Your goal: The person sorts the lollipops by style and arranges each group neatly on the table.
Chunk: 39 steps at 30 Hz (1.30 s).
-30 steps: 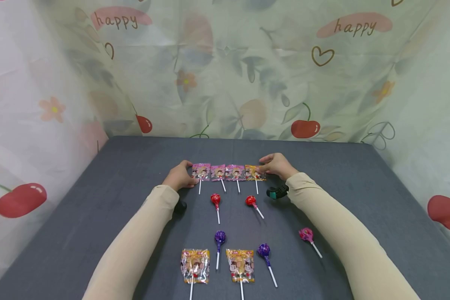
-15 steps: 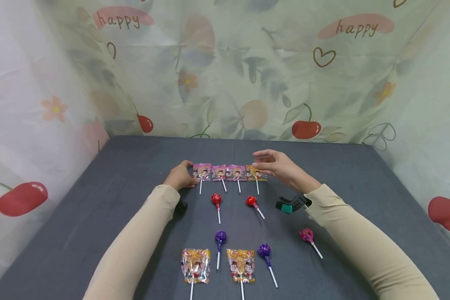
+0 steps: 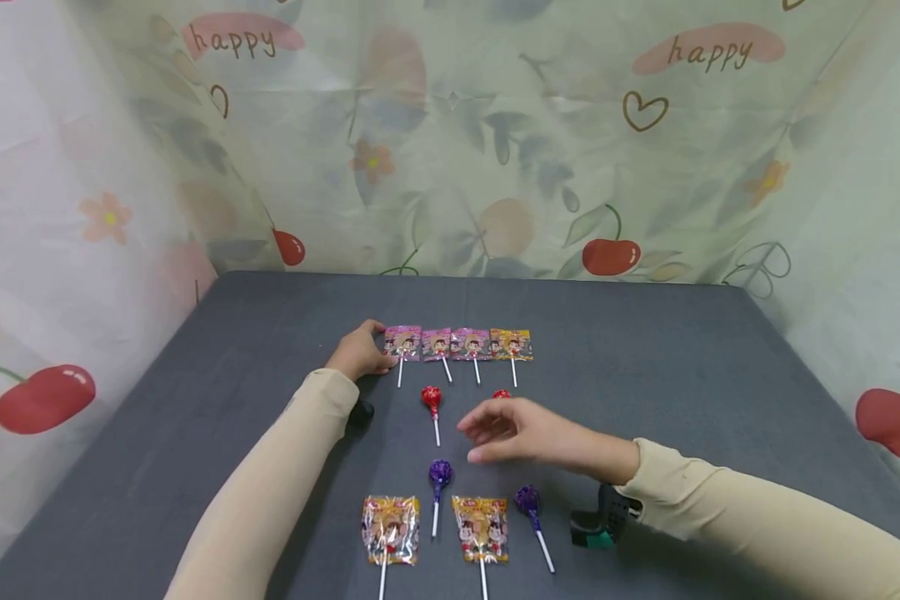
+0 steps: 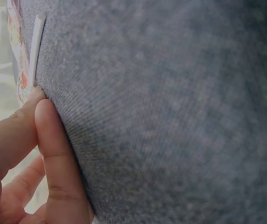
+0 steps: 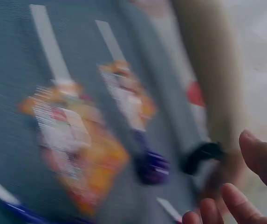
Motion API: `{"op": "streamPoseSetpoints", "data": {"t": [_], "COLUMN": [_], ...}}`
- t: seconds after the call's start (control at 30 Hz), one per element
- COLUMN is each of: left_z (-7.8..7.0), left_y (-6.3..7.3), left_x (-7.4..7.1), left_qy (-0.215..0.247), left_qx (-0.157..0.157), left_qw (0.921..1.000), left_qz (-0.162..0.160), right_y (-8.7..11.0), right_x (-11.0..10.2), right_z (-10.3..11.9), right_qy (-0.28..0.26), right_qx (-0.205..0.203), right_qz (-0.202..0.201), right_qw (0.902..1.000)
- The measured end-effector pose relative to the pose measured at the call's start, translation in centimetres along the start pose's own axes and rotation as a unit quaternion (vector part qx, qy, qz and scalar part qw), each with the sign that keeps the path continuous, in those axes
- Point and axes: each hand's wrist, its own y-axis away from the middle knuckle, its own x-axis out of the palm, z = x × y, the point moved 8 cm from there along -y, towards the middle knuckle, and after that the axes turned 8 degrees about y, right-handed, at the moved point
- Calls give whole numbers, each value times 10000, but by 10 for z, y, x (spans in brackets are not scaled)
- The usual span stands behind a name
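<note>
Left hand (image 3: 358,351) was at the left end of the far row, fingertips at the edge of the leftmost pink packet (image 3: 402,338); whether they pinched it or only touched it could not be told. Left wrist view: white stick (image 4: 36,49) just beyond the fingertips. The row continued rightward with two more pink packets (image 3: 470,342) and a yellow packet (image 3: 511,342), sticks toward the person. Right hand (image 3: 528,432) was well apart from the left, holding nothing, fingers loosely bent, thumb separated from them. In the head view it partly covered one red lollipop (image 3: 502,393); another red lollipop (image 3: 431,397) lay to its left. Nearer the person on the grey table (image 3: 270,350): two purple lollipops (image 3: 440,472) and two larger yellow packets (image 3: 390,525).
</note>
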Motion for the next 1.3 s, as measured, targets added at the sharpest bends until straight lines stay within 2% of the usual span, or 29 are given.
{"op": "streamPoseSetpoints", "data": {"t": [0.1, 0.2, 0.33, 0.47, 0.67, 0.93, 1.17, 1.3], "left_z": [-1, -2, -2, -2, -2, 0, -1, -2], "left_y": [1, 1, 1, 1, 2, 2, 1, 1], "left_x": [0, -1, -1, 1, 1, 0, -1, -1], "left_qy": [-24, -51, -64, -77, -49, 1, 33, 49], "left_qx": [37, 79, 64, 19, 39, 37, 31, 60], "left_qw": [10000, 10000, 10000, 10000, 10000, 10000, 10000, 10000], "left_qz": [-15, -10, -23, -37, -20, 1, -7, -14], "right_y": [5, 9, 12, 17, 19, 14, 14, 16], "right_x": [22, 33, 40, 47, 55, 56, 48, 40], "right_z": [-8, -16, -17, -14, -10, -6, -3, 8], "right_qy": [101, 532, 1221, 1878, 2546, 2662, 2118, 2009], "right_qx": [193, 377, 183, -116, -145, -210, 7, -241], "right_qz": [419, 593, 547, 409, 303, 293, 270, 26], "right_qw": [9989, 9961, 9908, 9813, 9665, 9632, 9769, 9793]}}
